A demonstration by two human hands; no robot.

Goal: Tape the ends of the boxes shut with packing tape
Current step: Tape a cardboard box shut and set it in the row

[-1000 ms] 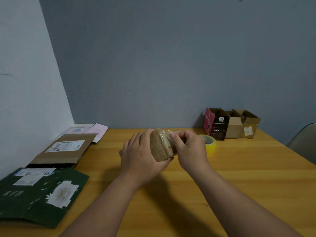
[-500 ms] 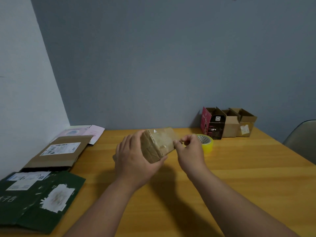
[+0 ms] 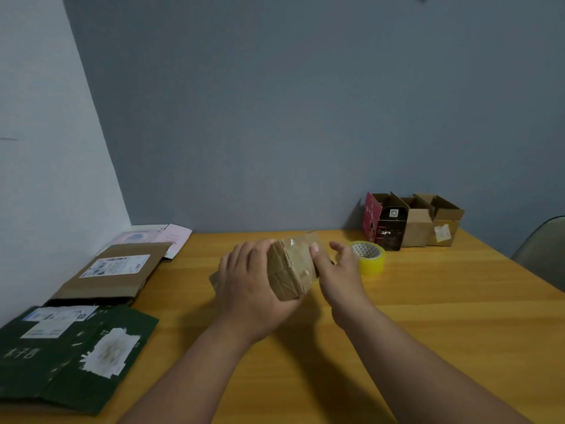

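A small brown cardboard box (image 3: 290, 267) is held above the middle of the wooden table (image 3: 443, 301), one end turned toward me with clear tape across it. My left hand (image 3: 247, 289) wraps around its left side and underside. My right hand (image 3: 339, 267) touches the box's right side with the thumb pressing on the taped face, the other fingers spread apart. A yellow roll of packing tape (image 3: 368, 257) lies flat on the table just right of my right hand.
Three small open boxes stand at the back right: a pink and black one (image 3: 385, 223) and two brown ones (image 3: 417, 224) (image 3: 443, 223). Flattened cartons lie along the left edge: green (image 3: 70, 353), brown (image 3: 116, 272), pink (image 3: 153, 237). A grey chair (image 3: 544, 252) stands at the right.
The box has been turned in my left hand so its end faces me more. My right hand has let go of its pinch at the top and slid onto the box's right side.
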